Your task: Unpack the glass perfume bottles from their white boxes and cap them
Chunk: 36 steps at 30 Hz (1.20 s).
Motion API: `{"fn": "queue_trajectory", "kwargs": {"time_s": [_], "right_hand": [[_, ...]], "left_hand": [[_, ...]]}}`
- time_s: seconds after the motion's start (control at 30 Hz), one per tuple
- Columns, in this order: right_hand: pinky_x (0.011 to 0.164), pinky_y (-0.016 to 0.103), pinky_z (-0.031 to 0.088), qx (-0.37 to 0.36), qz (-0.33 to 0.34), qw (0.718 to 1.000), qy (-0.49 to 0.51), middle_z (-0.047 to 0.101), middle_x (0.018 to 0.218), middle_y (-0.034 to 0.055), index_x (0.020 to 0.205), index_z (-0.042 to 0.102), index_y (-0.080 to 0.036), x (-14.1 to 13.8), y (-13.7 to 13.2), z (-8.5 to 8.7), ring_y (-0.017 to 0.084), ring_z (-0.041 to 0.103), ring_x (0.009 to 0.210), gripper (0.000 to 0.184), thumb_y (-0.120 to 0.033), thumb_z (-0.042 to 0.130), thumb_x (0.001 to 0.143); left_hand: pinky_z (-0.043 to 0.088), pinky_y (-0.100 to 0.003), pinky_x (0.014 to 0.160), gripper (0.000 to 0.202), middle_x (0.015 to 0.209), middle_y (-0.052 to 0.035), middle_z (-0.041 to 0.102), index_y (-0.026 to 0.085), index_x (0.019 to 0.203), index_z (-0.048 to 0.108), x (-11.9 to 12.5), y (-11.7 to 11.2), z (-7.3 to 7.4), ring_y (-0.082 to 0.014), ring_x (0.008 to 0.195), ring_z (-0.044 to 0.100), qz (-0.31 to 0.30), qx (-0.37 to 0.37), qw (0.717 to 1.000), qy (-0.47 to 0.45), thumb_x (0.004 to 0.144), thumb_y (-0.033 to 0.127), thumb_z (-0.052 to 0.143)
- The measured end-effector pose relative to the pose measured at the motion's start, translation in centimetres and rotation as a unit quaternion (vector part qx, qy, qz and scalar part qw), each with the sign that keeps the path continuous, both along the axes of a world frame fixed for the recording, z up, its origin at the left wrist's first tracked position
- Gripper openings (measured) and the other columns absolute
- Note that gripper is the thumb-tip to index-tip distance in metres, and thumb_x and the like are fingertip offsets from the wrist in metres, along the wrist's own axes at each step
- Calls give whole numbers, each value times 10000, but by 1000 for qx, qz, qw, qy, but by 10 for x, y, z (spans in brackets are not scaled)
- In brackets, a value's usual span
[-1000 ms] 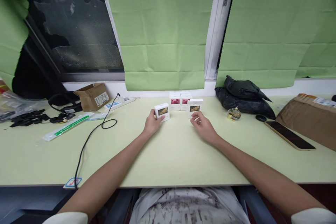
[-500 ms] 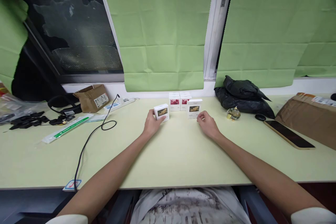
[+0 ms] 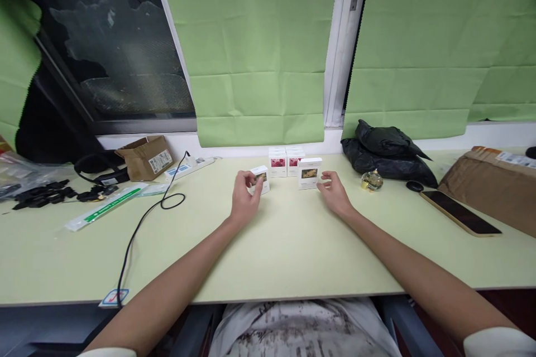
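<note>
My left hand (image 3: pixel 244 198) is in front of a small white box (image 3: pixel 264 185) with a dark and gold picture. Its thumb and fingers are apart and hide the box's left part; whether they touch it I cannot tell. A matching white box (image 3: pixel 310 181) stands upright to the right. Close by that box's right edge is my right hand (image 3: pixel 334 192), its fingers loosely bent and apart, holding nothing. Behind, white boxes with pink-red pictures (image 3: pixel 277 163) stand side by side in a stacked group, partly covered by the right box.
A round gold-and-glass ornament (image 3: pixel 372 180), black plastic bags (image 3: pixel 387 156), a phone (image 3: pixel 460 213) and a large brown package (image 3: pixel 494 189) lie to the right. At left are a black cable (image 3: pixel 136 234), an opened carton (image 3: pixel 146 159), a power strip (image 3: pixel 190 166) and a green-white packet (image 3: pixel 106 206).
My left hand has shifted right and up, across the front of the left box, with its fingers loosened. My right hand has moved slightly right, its fingers more open. Both boxes stay in place.
</note>
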State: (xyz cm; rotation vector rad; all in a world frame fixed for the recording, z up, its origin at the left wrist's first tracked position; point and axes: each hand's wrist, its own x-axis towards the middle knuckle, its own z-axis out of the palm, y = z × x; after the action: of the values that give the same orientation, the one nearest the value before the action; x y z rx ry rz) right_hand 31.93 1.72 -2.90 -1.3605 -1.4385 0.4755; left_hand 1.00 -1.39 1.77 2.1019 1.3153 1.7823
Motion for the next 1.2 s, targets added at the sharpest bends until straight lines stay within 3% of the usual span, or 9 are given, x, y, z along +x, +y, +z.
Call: {"fn": "queue_trajectory", "kwargs": {"time_s": [0.17,0.3,0.4,0.63,0.77,0.87,1.03,1.2], "right_hand": [[1099,541,467,12,91,992,82,489,1555,139,1469,419,-274,0,10,-5,315,542,1344,716,-447,701,834],[1160,603,397,5,130,982,137,436,1605,160,1488,410,-278,1,20,-11,341,478,1429,819,-495,765,783],[1168,612,381,5,150,975,164,499,1549,171,1472,409,-271,2,26,-14,336,492,1416,843,-512,790,760],[1070,535,502,17,128,979,155,609,1297,136,1393,461,-241,1,25,-13,301,594,1248,765,-474,801,749],[981,502,559,21,119,985,124,630,1156,88,1284,536,-243,-1,18,-8,266,643,1071,610,-465,778,769],[945,490,573,17,122,987,106,623,1192,88,1203,576,-242,-4,12,-3,244,644,1001,489,-478,739,807],[952,467,570,28,157,983,89,612,1268,96,1224,584,-249,-12,2,1,243,631,1059,441,-483,697,869],[1008,461,551,29,246,964,96,624,1339,93,1265,592,-261,-24,-13,8,246,630,1145,426,-469,693,907]], "left_hand": [[442,-287,713,165,858,9,582,249,1103,547,10,-8,-5,-152,735,528,-119,-106,983,88,1041,399,515],[447,-279,708,214,895,5,625,260,1171,584,9,-5,-8,-156,762,560,-130,-145,973,121,1031,410,523],[445,-277,698,230,895,1,630,257,1175,600,7,-3,-8,-161,776,570,-127,-155,972,120,1030,417,520],[451,-289,719,241,910,1,636,256,1192,603,7,-4,-9,-160,781,574,-140,-172,966,130,1032,413,514],[450,-297,720,248,908,0,629,257,1202,601,7,-4,-9,-164,780,568,-143,-177,965,134,1037,414,505],[449,-299,714,250,906,1,628,259,1211,597,7,-4,-8,-164,773,567,-145,-184,963,137,1039,415,504],[463,-300,721,259,932,-3,624,268,1241,579,7,-3,-11,-161,790,569,-149,-184,962,134,1042,417,508],[513,-318,778,472,1272,-71,603,286,1385,479,9,-3,-14,-190,989,603,-150,-171,967,113,979,474,628]]}}
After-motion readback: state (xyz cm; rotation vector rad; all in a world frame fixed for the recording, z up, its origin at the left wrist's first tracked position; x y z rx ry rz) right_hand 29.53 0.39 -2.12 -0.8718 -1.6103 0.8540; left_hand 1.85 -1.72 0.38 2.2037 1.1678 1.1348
